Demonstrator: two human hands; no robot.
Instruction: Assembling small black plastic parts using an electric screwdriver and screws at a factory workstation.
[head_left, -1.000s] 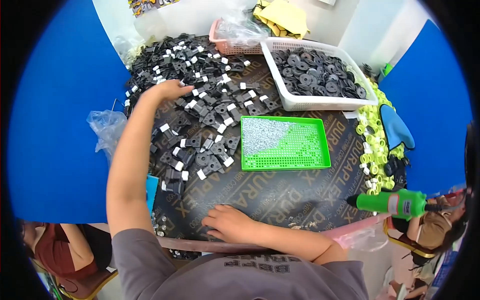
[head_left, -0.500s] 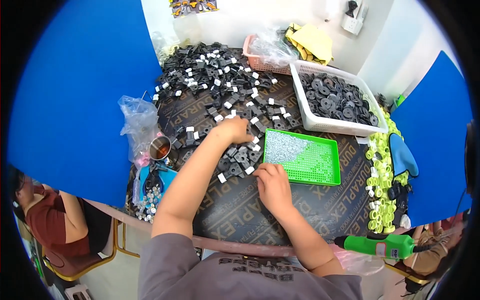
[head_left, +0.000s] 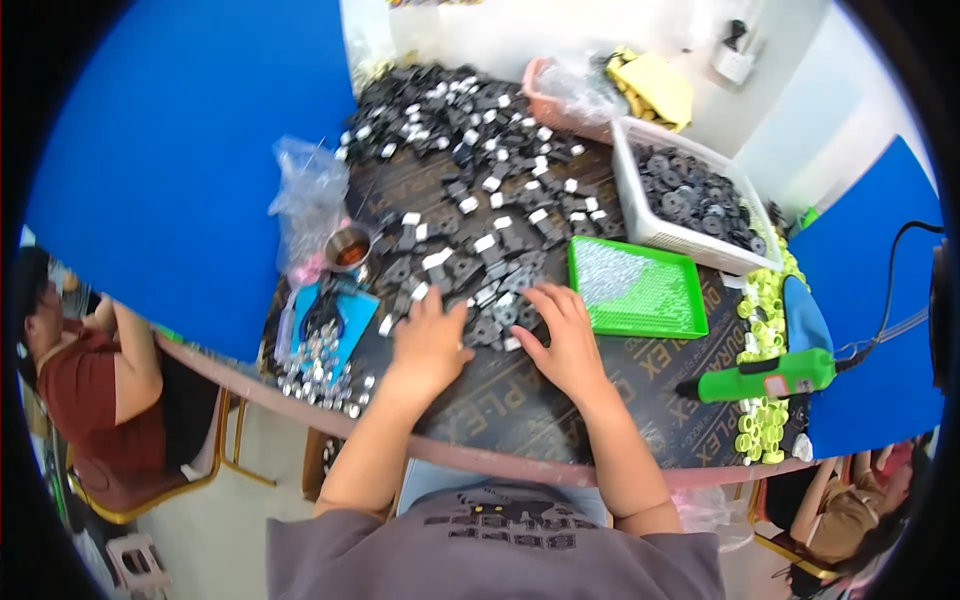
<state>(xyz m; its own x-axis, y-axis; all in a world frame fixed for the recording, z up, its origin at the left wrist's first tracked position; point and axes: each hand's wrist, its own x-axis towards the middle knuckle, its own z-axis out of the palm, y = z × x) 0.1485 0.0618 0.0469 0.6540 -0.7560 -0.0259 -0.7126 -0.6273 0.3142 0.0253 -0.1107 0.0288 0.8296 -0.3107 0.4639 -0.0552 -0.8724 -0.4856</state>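
My left hand (head_left: 428, 345) is at the near left edge of a loose cluster of black plastic parts (head_left: 497, 262), some with white blocks on them. Its fingers are spread, and I see nothing held in it. At the cluster's right side rests my right hand (head_left: 562, 335), thumb apart from the fingers, touching or just over the nearest parts. Between the two hands lie several dark grey parts with round holes (head_left: 487, 328). Right of my right hand stands a green tray (head_left: 652, 328) partly covered with small silvery pieces.
A large heap of black parts (head_left: 430, 110) fills the back. A white basket (head_left: 690, 245) holds black discs. Yellow-green rings (head_left: 765, 425) line the right edge, with a green power tool (head_left: 770, 377) hanging in front. At left are a metal cup (head_left: 348, 247) and small metal pieces (head_left: 318, 360).
My left hand has drawn back from the middle of the parts toward me. My right hand has opened its fingers and reached toward the cluster. The view has shifted, and the power tool appears higher.
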